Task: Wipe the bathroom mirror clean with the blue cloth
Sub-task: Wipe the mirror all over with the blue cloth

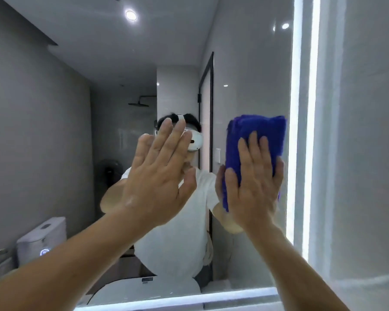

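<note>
So the right hand (254,182) has the blue cloth (256,129) pinned flat to the mirror (76,108), fingers straight. The cloth stands tall-ways just beside the lit strip (293,131) at the right edge, so most of the glass lies to its left. The left hand (160,173) is spread flat and empty, maybe touching the glass, hard to say.

Room: we see lots of bare mirror (65,97) up and to the left | Blocked: bright strip (295,97) just right of our cloth (258,129) | Blocked: our left hand (157,178), spread open, near its left
</note>
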A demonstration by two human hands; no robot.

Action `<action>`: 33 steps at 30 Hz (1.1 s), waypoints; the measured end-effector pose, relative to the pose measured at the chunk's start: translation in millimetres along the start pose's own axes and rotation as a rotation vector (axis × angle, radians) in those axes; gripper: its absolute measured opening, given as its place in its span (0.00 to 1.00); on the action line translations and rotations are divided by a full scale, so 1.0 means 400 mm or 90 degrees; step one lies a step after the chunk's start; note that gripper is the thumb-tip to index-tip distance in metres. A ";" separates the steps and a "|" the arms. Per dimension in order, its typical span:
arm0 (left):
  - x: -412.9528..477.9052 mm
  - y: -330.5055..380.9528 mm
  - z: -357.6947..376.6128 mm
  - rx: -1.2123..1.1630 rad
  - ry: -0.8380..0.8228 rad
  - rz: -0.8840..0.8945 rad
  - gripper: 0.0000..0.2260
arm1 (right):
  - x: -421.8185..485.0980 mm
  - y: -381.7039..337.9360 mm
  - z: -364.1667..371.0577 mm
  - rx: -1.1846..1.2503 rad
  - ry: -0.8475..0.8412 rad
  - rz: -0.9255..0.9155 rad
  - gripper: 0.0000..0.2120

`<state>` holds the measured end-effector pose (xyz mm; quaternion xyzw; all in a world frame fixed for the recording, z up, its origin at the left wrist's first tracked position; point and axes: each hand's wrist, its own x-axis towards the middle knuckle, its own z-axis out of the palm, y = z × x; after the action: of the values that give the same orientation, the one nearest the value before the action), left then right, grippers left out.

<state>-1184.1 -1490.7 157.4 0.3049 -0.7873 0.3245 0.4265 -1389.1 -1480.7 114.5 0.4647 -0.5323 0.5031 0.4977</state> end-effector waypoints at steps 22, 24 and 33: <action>0.101 -0.006 -0.096 0.067 0.008 0.067 0.29 | 0.385 0.117 -0.038 -0.071 -0.036 0.119 0.32; 0.114 -0.013 -0.093 0.072 0.009 0.060 0.29 | 0.385 0.117 -0.032 -0.046 -0.023 0.116 0.30; 0.182 -0.012 -0.116 0.065 -0.013 0.049 0.29 | -0.124 0.146 -0.057 0.008 -0.133 0.145 0.32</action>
<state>-1191.3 -1472.5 241.5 0.2991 -0.7851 0.3773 0.3897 -1442.0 -1454.7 60.7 0.4543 -0.6271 0.5085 0.3765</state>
